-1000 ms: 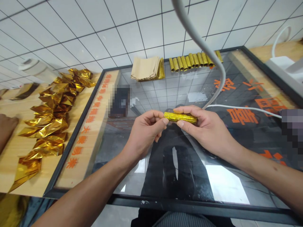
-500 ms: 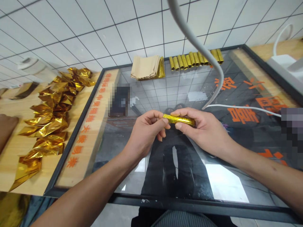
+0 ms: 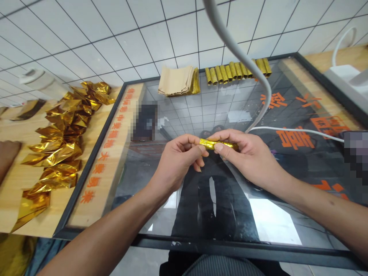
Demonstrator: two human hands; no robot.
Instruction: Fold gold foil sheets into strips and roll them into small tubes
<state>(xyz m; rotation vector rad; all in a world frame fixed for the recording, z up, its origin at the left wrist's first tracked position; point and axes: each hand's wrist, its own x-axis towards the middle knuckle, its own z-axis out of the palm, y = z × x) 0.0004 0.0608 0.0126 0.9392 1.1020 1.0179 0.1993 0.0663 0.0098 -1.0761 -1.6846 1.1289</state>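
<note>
A small roll of gold foil paper (image 3: pixel 207 143) is held level between my two hands, above the glass tabletop (image 3: pixel 161 168). My left hand (image 3: pixel 184 155) pinches its left end between thumb and forefinger. Wrapped along the right part is my right hand (image 3: pixel 240 147), its thumb pressed on the front of the roll. The right end is partly covered by those fingers. Beyond, at the back edge of the glass, several finished gold paper rolls (image 3: pixel 231 71) lie in a row. Beside them sits a stack of tan-backed gold paper sheets (image 3: pixel 175 81).
Folded shiny gold foil pieces (image 3: pixel 61 132) lie in a line on the wooden surface to the left. A co-worker's hand (image 3: pixel 8 157) rests at the far left. A white cable (image 3: pixel 253 65) hangs in front of the tiled wall. A blurred-out dark object (image 3: pixel 144 120) lies on the glass.
My right thumb has moved up onto the front of the roll, and the roll looks narrower. My left hand keeps its pinch with barely any shift.
</note>
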